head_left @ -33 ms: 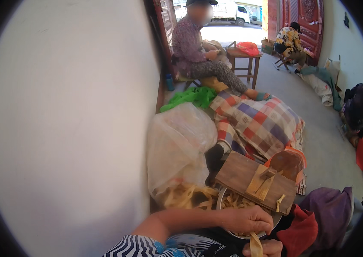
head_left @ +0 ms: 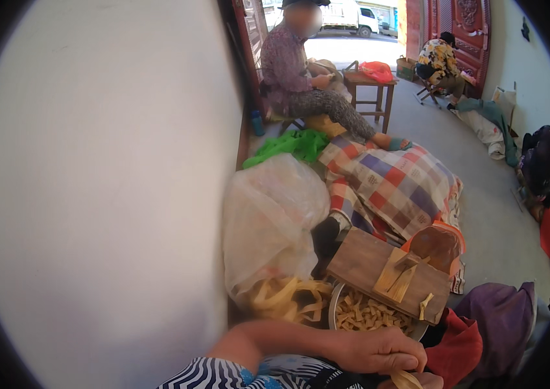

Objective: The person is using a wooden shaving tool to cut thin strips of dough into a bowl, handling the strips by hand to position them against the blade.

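Note:
My left hand (head_left: 382, 350) is closed, thumb and fingers pinching a pale yellow flat strip (head_left: 406, 378) at the lower edge. Just below it, my right hand (head_left: 429, 379) shows only in part, its fingers bent about the same strip; the rest is cut off by the picture's edge. Beyond my hands stands a metal basin (head_left: 333, 305) holding many short folded pieces (head_left: 372, 312) of the same yellow material. Across its far rim lies a brown wooden board (head_left: 353, 256) with a small wooden block fixture (head_left: 395, 275). One knotted piece (head_left: 425, 303) rests on the board.
Long loose strips (head_left: 285, 298) lie left of the basin beside a translucent plastic bag (head_left: 275, 214). An orange bucket (head_left: 460, 236) and checked cloth (head_left: 405, 181) lie beyond. A seated person (head_left: 285, 71) works near a wooden stool (head_left: 369, 81); others sit right. A white wall (head_left: 106, 194) bounds the left.
Both hands have shifted right and slightly down, toward the lower edge, with the strip. More of the pieces in the basin now show.

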{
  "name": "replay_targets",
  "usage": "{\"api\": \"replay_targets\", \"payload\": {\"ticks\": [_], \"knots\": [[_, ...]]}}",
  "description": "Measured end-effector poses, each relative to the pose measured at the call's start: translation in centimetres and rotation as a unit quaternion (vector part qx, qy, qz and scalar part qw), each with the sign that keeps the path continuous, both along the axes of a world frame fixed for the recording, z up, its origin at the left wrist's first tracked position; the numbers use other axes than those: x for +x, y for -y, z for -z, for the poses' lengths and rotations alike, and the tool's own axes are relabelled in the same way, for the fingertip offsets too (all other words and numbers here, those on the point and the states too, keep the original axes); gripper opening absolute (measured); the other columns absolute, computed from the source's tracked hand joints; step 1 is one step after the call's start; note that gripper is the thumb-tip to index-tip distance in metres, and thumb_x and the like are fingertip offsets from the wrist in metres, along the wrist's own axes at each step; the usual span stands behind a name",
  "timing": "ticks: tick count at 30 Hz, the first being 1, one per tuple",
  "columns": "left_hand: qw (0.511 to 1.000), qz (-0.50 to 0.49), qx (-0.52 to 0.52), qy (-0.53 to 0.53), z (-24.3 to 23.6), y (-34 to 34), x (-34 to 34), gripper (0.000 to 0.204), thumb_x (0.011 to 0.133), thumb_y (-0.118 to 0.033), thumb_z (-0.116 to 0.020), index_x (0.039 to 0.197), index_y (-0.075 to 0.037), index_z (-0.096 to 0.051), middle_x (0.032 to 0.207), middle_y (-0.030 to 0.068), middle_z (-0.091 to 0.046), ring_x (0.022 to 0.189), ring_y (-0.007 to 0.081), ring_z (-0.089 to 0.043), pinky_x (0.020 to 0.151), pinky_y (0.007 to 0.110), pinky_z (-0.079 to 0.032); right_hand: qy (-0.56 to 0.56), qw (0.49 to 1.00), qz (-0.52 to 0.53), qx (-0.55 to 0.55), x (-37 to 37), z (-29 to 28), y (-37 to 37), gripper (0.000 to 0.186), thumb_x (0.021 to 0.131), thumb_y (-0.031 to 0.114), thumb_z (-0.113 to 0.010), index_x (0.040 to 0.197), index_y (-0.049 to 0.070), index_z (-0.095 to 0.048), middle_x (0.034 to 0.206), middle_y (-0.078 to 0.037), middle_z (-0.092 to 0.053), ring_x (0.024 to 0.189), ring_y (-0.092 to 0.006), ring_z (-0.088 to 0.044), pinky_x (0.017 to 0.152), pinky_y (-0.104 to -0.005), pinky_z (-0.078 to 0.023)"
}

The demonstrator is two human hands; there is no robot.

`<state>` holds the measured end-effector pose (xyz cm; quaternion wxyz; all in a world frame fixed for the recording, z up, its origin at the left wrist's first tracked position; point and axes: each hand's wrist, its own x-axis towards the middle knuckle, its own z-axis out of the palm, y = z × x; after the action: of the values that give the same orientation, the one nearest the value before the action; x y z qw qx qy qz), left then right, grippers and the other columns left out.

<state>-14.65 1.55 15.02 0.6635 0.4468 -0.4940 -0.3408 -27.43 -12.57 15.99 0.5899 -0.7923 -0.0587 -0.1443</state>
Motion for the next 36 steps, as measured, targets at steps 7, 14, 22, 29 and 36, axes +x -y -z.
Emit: {"api": "replay_targets", "payload": {"ticks": [7,14,22,29,36], "knots": [[0.995,-0.085,-0.007,0.052,1.8,2.5,-1.0,0.021,0.094,-0.013,-0.049,0.109,0.002,-0.051,0.082,0.0098,-0.057,0.075,0.0175,-0.055,0.070,0.034,-0.045,0.120,0.960,0.246,0.063,2.7,5.5,1.2,0.025,0.094,0.008,-0.052,0.112,-0.005,-0.064,0.090,-0.009,-0.069,0.070,-0.0114,-0.060,0.066,-0.0248,-0.049],[0.967,-0.095,0.138,-0.193,11.4,3.8,-0.1,0.028,0.094,-0.015,-0.057,0.119,-0.003,-0.056,0.094,0.0024,-0.059,0.085,0.0082,-0.053,0.074,0.026,-0.046,0.110,0.910,0.289,-0.277,5.8,8.9,2.7,0.030,0.089,0.008,-0.054,0.116,0.000,-0.065,0.096,-0.014,-0.068,0.080,-0.0258,-0.063,0.073,-0.0339,-0.048],[0.865,-0.346,0.204,0.300,11.8,0.2,-0.3,0.018,0.085,-0.012,-0.060,0.102,-0.006,-0.061,0.086,0.0117,-0.064,0.081,0.0356,-0.062,0.068,0.042,-0.050,-0.124,0.972,0.167,-0.107,4.9,14.2,1.9,0.014,0.084,0.014,-0.062,0.077,0.003,-0.061,0.070,-0.012,-0.055,0.065,-0.0270,-0.054,0.059,-0.0368,-0.043],[0.899,-0.310,0.155,0.269,15.1,0.2,-0.6,0.037,0.081,-0.003,-0.065,0.117,-0.002,-0.060,0.113,0.0148,-0.063,0.102,0.0338,-0.061,0.088,0.037,-0.050,-0.258,0.817,-0.010,0.515,3.6,18.1,0.5,0.027,0.098,0.020,-0.053,0.110,-0.002,-0.064,0.106,-0.008,-0.065,0.097,-0.0154,-0.062,0.086,-0.0289,-0.051],[0.911,-0.288,0.239,0.175,12.9,1.3,-0.5,0.023,0.089,-0.012,-0.057,0.109,-0.001,-0.060,0.104,0.0153,-0.063,0.093,0.0347,-0.060,0.079,0.039,-0.048,-0.128,0.967,0.157,0.155,4.8,18.0,0.0,0.017,0.088,0.006,-0.060,0.100,-0.003,-0.067,0.118,-0.012,-0.060,0.100,-0.0202,-0.060,0.089,-0.0307,-0.046]]}}
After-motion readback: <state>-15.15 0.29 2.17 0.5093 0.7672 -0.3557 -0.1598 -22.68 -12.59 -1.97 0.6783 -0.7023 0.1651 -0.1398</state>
